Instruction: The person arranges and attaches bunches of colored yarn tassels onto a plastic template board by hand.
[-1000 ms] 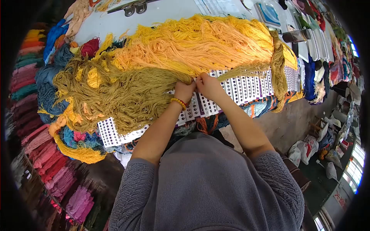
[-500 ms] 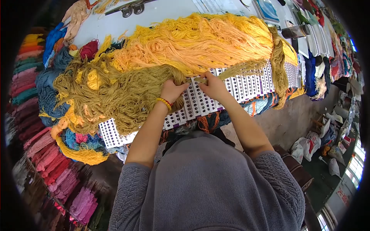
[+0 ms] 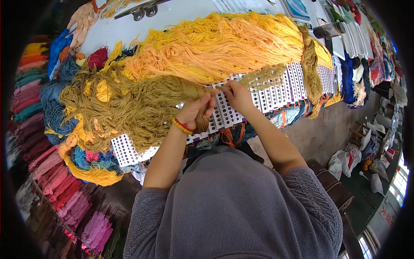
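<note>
1. Now my left hand (image 3: 192, 113) has come down toward me, to the near edge of the desk, and it is closed around a thick tail of the olive-green wool yarn bundle (image 3: 129, 103). A moment ago it was up by my other hand.
2. My right hand (image 3: 237, 96) has stayed over the white plastic card full of little holes (image 3: 276, 93). Its fingers are pinched together on a thin strand of the same olive wool.
3. So the thick part and the thin strand are now pulled apart from each other. I think that means one strand is coming free of the big bundle.
4. The olive bundle lies on the left part of the desk, touching the big heap of yellow and orange yarn (image 3: 224, 43) behind it.
5. The holed card runs along the near edge, and some of it sticks out past the wool.
6. Open room is small. Wool fills most of the desk, with blue and red yarn bunches (image 3: 64, 69) at the left end.
7. Only the bare white desk top (image 3: 181, 17) at the far edge is free, and the space right in front of my grey sweater (image 3: 233, 207).
</note>
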Motion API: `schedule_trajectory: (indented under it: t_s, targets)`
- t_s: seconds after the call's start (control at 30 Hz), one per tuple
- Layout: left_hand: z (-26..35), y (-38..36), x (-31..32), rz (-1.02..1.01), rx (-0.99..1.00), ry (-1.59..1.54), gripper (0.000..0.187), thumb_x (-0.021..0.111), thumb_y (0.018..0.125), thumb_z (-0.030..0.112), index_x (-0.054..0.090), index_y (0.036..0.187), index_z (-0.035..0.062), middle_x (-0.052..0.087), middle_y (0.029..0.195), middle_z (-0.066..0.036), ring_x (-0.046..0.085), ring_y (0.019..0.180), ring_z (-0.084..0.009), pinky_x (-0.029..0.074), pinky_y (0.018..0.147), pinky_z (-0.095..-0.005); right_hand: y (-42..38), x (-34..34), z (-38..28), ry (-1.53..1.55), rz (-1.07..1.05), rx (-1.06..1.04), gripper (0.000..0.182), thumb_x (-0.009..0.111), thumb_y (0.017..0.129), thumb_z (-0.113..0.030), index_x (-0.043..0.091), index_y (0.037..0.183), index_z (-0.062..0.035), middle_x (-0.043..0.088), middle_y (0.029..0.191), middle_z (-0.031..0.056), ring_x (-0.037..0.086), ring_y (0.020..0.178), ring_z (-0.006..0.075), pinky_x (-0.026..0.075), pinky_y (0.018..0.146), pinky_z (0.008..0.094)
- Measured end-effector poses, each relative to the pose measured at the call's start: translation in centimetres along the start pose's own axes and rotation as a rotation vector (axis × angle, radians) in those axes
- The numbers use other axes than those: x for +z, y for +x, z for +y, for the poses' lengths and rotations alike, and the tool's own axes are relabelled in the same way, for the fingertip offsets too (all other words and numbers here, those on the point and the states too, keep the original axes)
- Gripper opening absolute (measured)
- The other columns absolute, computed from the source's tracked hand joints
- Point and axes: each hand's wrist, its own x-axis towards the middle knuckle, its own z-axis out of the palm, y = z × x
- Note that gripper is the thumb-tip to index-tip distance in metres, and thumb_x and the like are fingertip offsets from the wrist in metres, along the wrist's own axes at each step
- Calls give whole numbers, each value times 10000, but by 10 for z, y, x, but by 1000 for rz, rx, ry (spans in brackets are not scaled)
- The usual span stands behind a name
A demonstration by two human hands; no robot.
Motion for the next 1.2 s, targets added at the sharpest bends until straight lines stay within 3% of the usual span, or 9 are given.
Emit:
schedule_trajectory:
  t_s: [0.1, 0.2, 0.33, 0.4, 0.6, 0.93, 1.0, 1.1, 1.2]
  targets:
    - [-3, 12, 13, 199, -82, 76, 344, 534, 854, 267, 517, 1138, 75, 557, 818, 3, 477, 618, -80, 358, 479, -176, -11, -3, -10, -18, 159, -334, 150, 600, 756, -158, 536, 866, -78, 566, 762, 108, 576, 648, 283, 454, 539, 352]
    - [-13, 25, -1, 124, -88, -57, 343, 547, 847, 252, 518, 1135, 68, 559, 762, 10, 498, 654, -79, 354, 477, -177, -8, -9, -24, -314, 155, -351, 235, 643, 699, -211, 532, 873, -98, 543, 780, 78, 575, 650, 265, 463, 539, 346]
    - [-18, 13, -4, 369, 87, 423, 252, 567, 833, 215, 593, 1019, 47, 550, 677, 8, 490, 587, -81, 374, 474, -224, 7, -4, -26, -398, 50, -313, 407, 675, 617, -316, 541, 948, -121, 492, 900, 78, 557, 804, 265, 484, 624, 372]
    - [-19, 8, 1, 599, 145, 229, 187, 554, 837, 210, 611, 930, 59, 550, 677, 4, 471, 560, -79, 357, 468, -216, 10, -3, -28, -422, 56, -314, 425, 673, 614, -334, 540, 963, -130, 495, 903, 88, 558, 821, 263, 480, 627, 382]
    - [-10, -9, -59, 537, 156, -235, 70, 500, 755, 133, 503, 730, 68, 466, 608, -6, 326, 433, -74, 276, 431, -214, 9, -3, -24, -484, 38, -277, 390, 655, 632, -365, 560, 957, -173, 489, 899, 94, 547, 827, 283, 481, 623, 386]
    - [173, -157, -134, 639, 520, 151, 237, 453, 783, 129, 411, 550, 115, 345, 500, 10, 312, 443, -96, 279, 427, -233, 9, 0, -20, -491, 4, -230, 394, 631, 665, -393, 557, 995, -191, 486, 898, 113, 546, 788, 286, 480, 607, 384]
    - [224, -190, -136, 1092, 674, 142, 250, 440, 835, 175, 436, 591, 123, 379, 524, 12, 337, 452, -100, 322, 442, -238, 6, -1, -22, -470, 18, -236, 392, 630, 667, -394, 558, 995, -192, 486, 900, 112, 547, 790, 288, 479, 612, 383]
    - [250, -212, -141, 1206, 558, 476, 265, 489, 852, 311, 552, 777, 65, 581, 711, -31, 407, 504, -79, 397, 501, -222, 2, -9, -34, -484, 24, -206, 407, 628, 704, -393, 558, 1020, -147, 500, 947, 109, 559, 830, 286, 469, 685, 376]
    - [205, -175, -108, 469, 123, 438, 392, 500, 841, 419, 587, 862, 38, 582, 789, -22, 509, 671, -101, 419, 574, -249, -8, -11, -56, -215, 47, -145, 369, 598, 741, -370, 553, 1003, -113, 509, 938, 117, 558, 843, 267, 457, 714, 400]
